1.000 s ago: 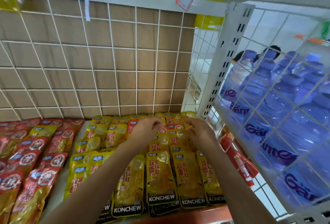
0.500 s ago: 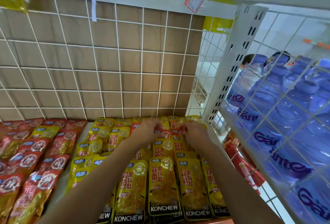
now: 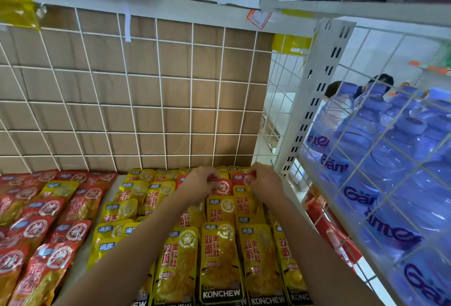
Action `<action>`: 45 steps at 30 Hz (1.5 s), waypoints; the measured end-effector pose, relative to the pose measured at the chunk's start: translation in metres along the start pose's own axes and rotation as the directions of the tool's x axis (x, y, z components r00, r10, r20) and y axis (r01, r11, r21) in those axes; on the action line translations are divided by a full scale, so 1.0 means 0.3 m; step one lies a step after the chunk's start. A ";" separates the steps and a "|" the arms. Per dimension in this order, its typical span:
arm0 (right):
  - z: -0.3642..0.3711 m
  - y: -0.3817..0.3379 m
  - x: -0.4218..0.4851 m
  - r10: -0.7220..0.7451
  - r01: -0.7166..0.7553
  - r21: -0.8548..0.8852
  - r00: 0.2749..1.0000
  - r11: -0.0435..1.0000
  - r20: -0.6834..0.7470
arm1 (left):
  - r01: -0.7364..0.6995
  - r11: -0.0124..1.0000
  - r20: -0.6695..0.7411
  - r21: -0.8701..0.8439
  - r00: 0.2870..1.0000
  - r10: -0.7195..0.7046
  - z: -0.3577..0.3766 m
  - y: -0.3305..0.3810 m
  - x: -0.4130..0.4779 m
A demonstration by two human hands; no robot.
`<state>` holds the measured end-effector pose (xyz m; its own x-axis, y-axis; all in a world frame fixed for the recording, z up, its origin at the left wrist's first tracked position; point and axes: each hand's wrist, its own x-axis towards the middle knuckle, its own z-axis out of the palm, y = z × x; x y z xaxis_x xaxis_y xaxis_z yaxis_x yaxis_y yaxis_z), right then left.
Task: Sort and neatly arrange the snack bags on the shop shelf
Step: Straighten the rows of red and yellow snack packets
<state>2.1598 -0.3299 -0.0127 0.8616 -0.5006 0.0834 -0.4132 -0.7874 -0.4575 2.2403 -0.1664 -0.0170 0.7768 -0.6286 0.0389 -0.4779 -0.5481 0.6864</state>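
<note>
Advanced toward the wire grid [image 3: 146,101], my left hand [image 3: 200,181] and right hand [image 3: 266,182] now pinch a stray red bag [image 3: 223,187] among yellow bags [image 3: 219,257], likely for re-sorting.

Shop backdrop of wire and board
A brown backing board [image 3: 175,88] is seen behind a white wire grid [image 3: 159,104] from 9 to 12 o'clock. A slotted white upright [image 3: 314,101] is set at 2 o'clock, and blue water bottles [image 3: 390,149] are caged at 3 o'clock.

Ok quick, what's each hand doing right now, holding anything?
Left hand: closed, pinching the top of a red snack bag.
Right hand: closed, pinching a red packet edge; same bag or its neighbour, cannot tell.
</note>
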 end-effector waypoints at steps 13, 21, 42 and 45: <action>-0.095 -0.053 0.029 0.053 0.025 0.274 0.961 0.961 -0.272 | -0.002 0.917 -0.254 -0.400 0.961 -0.109 -0.068 0.073 0.030; -0.143 -0.077 0.007 -0.019 0.160 0.340 0.924 0.927 -0.383 | -0.139 0.879 -0.388 -0.457 0.920 -0.057 -0.142 0.131 0.004; -0.189 -0.004 -0.294 -0.170 0.267 0.397 0.950 0.878 -0.264 | -0.143 0.854 -0.447 -0.500 0.887 -0.112 -0.235 -0.012 -0.434; -0.166 0.007 -0.324 -0.154 0.225 0.387 0.966 0.894 -0.207 | -0.100 0.839 -0.457 -0.535 0.870 -0.188 -0.252 -0.074 -0.519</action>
<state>2.0604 -0.3007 0.0223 0.8354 -0.4366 0.3340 -0.0612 -0.6776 -0.7329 2.1610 -0.0145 0.0166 0.9525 -0.1919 0.2366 -0.2592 -0.1023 0.9604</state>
